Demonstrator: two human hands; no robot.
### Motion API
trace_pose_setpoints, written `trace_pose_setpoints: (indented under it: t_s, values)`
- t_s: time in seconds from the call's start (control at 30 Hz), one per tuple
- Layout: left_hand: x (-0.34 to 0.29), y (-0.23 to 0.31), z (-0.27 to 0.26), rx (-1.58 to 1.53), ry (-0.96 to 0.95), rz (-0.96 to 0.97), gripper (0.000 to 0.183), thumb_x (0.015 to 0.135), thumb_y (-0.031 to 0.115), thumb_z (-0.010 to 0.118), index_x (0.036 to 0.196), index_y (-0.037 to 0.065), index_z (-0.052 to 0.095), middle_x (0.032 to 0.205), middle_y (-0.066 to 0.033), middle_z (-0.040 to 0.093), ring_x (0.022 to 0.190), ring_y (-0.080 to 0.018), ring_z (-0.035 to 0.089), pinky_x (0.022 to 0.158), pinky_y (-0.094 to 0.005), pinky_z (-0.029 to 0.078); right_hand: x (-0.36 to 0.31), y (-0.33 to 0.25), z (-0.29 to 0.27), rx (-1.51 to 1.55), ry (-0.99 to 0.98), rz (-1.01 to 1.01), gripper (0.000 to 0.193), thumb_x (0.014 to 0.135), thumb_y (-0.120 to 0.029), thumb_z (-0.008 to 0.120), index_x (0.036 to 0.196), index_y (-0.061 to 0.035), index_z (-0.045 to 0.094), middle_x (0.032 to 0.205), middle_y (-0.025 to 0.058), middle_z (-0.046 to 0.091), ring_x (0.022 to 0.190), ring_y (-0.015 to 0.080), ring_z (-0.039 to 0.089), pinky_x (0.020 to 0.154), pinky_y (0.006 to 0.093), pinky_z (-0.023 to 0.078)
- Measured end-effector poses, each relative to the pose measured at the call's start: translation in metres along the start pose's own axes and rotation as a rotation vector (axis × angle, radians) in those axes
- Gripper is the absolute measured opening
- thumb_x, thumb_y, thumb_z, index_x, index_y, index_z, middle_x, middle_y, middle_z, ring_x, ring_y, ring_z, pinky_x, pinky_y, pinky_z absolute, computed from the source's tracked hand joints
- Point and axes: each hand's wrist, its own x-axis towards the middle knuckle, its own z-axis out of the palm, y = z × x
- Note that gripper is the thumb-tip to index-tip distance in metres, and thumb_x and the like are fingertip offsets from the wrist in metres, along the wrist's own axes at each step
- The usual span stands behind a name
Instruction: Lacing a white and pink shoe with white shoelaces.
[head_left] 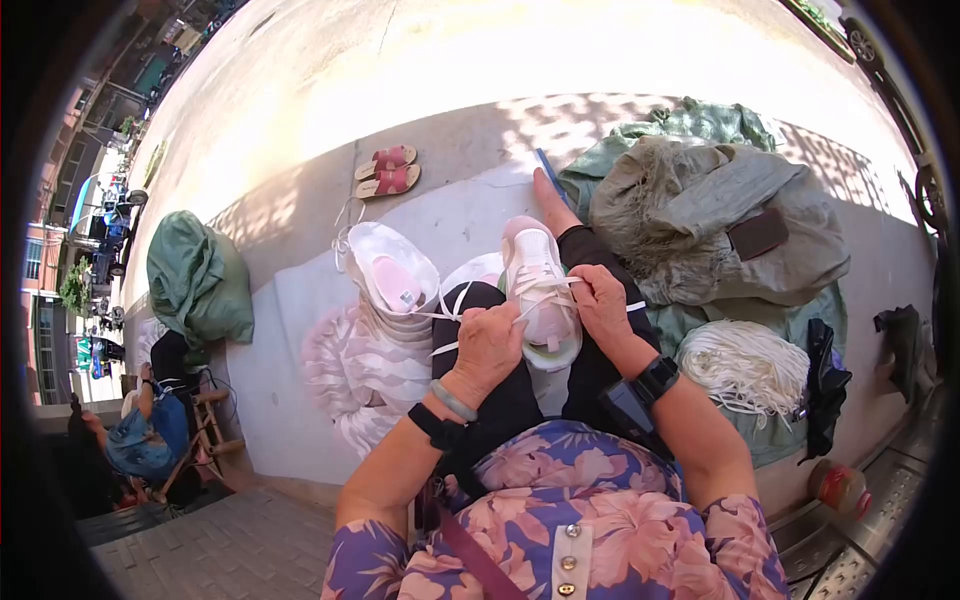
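Note:
A pale pink and white sneaker rests on my lap between my knees, its toe pointing away from me. White shoelace crosses over its tongue. My left hand is closed at the shoe's left side, pinching one lace, with loose lace trailing off to its left. On the right side, my right hand pinches the other lace between thumb and fingers. Close to my left hand, a white shoe with a pink insole lies by a heap of pink-and-white striped shoes. Another white shoe is partly hidden behind the sneaker.
A bundle of white laces lies at my right, below a big grey-green cloth sack with a dark phone-like rectangle on it. Pink sandals stand ahead. A green sack and a seated person are at left.

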Motion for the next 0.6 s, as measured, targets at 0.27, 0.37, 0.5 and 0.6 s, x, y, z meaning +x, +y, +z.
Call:
trace_pose_setpoints:
  t_s: [0.27, 0.37, 0.5, 0.6]
  values:
    - [-0.022, -0.012, -0.022, 0.356, -0.161, 0.284, 0.008, 0.076, 0.011, 0.054, 0.083, 0.007, 0.057, 0.055, -0.0038, 0.051, 0.049, -0.0194, 0.053, 0.048, -0.0307, 0.037, -0.013, -0.024, 0.007, -0.029, 0.028, 0.031, 0.017, 0.076, -0.015, 0.057, 0.089, -0.0054, 0.058, 0.079, 0.0105, 0.055, 0.075, 0.0267, 0.057, 0.066, 0.0352, 0.046]
    - [-0.04, -0.016, -0.042, 0.411, -0.115, 0.381, 0.009, 0.075, 0.012, 0.055, 0.083, 0.007, 0.057, 0.052, -0.001, 0.047, 0.045, -0.0166, 0.048, 0.046, -0.0312, 0.034, -0.014, -0.021, 0.008, -0.029, 0.029, -0.017, 0.022, 0.072, -0.019, 0.061, 0.09, -0.0061, 0.058, 0.077, 0.0086, 0.055, 0.073, 0.024, 0.057, 0.064, 0.0332, 0.046]
    - [-0.057, -0.015, -0.076, 0.372, -0.063, 0.367, 0.017, 0.071, 0.005, 0.057, 0.088, 0.006, 0.058, 0.049, -0.0006, 0.04, 0.042, -0.0176, 0.045, 0.044, -0.0321, 0.03, -0.013, -0.02, 0.007, -0.021, -0.016, 0.009, 0.024, 0.07, -0.02, 0.063, 0.09, -0.0061, 0.058, 0.077, 0.0071, 0.055, 0.072, 0.0218, 0.058, 0.064, 0.0313, 0.047]
    - [-0.06, -0.018, -0.087, 0.39, -0.05, 0.341, 0.018, 0.072, 0.004, 0.059, 0.09, 0.006, 0.058, 0.049, -0.0006, 0.04, 0.042, -0.0175, 0.044, 0.044, -0.0321, 0.03, -0.012, -0.02, 0.004, -0.023, -0.072, 0.04, 0.025, 0.071, -0.013, 0.065, 0.094, -0.004, 0.059, 0.079, 0.0061, 0.056, 0.069, 0.0167, 0.057, 0.066, 0.0265, 0.048]
